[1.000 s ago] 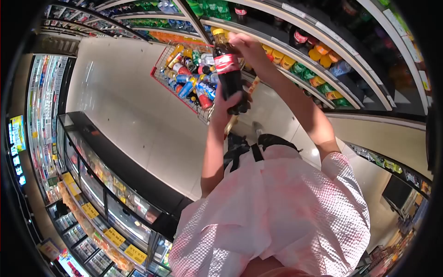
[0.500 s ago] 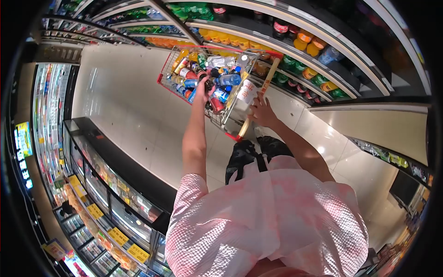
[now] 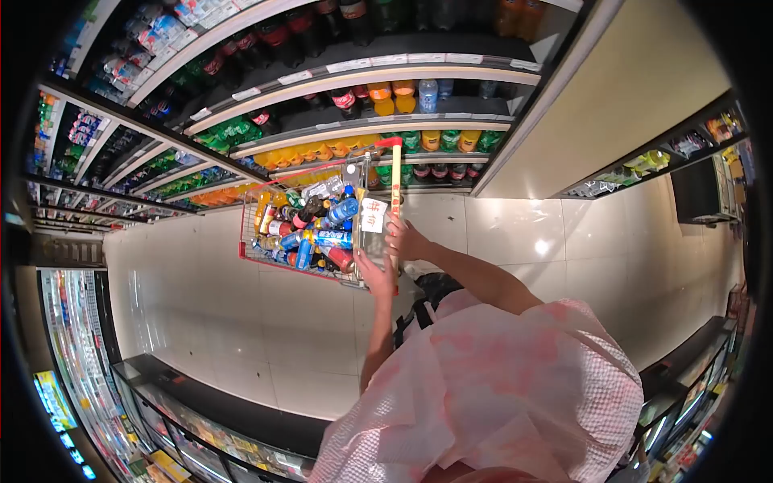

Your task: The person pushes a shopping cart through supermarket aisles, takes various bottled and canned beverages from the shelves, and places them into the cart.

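Observation:
A shopping cart (image 3: 320, 278) filled with several drink bottles and cans stands in front of me, its yellow handle (image 3: 396, 173) toward my body. My right hand (image 3: 405, 238) has its fingers curled over the handle, beside a white paper sign (image 3: 373, 216) with red writing. Just to the left, my left hand (image 3: 377, 272) is at the rear edge of the cart with its fingers apart and nothing held. Among the load lie a dark bottle with a red label (image 3: 308, 212) and a blue bottle (image 3: 342, 211).
Drink shelves (image 3: 322, 80) run along the far side, ending at a beige panel (image 3: 596, 105) on the right. A low black display case (image 3: 233, 414) stands on the near left. Pale floor tiles (image 3: 209, 322) lie between them.
The dark bottle held up earlier was lowered into the cart and let go. My left hand drew back to the cart's rear, and my right hand closed on the handle. The view turned.

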{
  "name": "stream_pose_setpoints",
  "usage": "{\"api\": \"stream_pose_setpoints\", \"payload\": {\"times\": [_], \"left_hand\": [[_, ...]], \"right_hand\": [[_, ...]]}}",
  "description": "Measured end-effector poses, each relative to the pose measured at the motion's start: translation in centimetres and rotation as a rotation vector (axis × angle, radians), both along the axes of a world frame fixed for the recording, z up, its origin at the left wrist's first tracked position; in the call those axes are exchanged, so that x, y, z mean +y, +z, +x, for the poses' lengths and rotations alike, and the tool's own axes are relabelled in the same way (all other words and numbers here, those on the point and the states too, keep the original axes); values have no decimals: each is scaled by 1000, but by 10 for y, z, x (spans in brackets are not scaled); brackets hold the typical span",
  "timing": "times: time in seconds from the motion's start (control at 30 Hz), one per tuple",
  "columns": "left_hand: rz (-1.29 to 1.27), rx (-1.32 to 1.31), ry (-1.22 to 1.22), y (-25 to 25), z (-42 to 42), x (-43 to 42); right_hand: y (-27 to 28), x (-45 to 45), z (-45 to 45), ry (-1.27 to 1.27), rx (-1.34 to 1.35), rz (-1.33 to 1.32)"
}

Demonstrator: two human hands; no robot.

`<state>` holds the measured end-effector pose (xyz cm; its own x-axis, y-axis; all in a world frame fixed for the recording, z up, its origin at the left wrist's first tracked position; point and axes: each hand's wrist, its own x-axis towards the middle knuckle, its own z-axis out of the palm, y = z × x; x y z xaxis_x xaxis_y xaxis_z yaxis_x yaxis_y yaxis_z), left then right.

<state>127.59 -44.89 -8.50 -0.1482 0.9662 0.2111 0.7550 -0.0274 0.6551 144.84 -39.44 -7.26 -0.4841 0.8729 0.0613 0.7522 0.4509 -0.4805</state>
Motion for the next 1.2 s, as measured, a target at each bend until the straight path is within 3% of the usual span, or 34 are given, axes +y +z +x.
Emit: {"api": "stream_pose_setpoints", "payload": {"times": [0.03,0.1,0.2,0.3,0.37,0.4,0.43,0.5,0.53,0.57,0.6,0.63,0.67,0.73,0.9,1.13,1.17,1.2], "left_hand": [[89,153,-30,5,10,-13],[-32,29,22,17,18,-17],[-125,-20,57,26,38,-38],[-89,-23,33,29,47,-49],[-70,-16,29,32,57,-58],[-62,-8,34,30,62,-61],[-88,-10,48,30,67,-64],[-133,-19,76,36,82,-69],[-137,-30,83,38,90,-70],[-139,-40,92,40,94,-72],[-148,-47,91,40,97,-73],[-161,-59,99,37,105,-74],[-179,-73,115,35,113,-75],[-180,-106,129,29,124,-79],[-167,-133,148,29,158,-81],[-175,-146,130,28,199,-84],[-162,-145,122,23,202,-86],[-145,-170,115,23,205,-86]], "right_hand": [[-3,0,10,12,62,-50],[-34,5,22,54,134,-33],[-16,1,49,165,72,36],[34,53,99,356,374,-632],[107,91,137,111,628,-905],[122,120,156,46,690,-683],[190,140,173,-62,637,-570],[256,199,213,-289,706,-214],[269,243,239,-336,807,58],[297,274,257,-546,581,455],[320,301,274,-644,583,609],[315,346,300,-917,189,709],[357,364,322,-878,2,35],[268,490,375,-862,259,867],[328,488,370,-858,171,531],[296,451,367,-633,266,700],[289,435,368,-580,290,680],[310,397,362,-542,306,491]]}}
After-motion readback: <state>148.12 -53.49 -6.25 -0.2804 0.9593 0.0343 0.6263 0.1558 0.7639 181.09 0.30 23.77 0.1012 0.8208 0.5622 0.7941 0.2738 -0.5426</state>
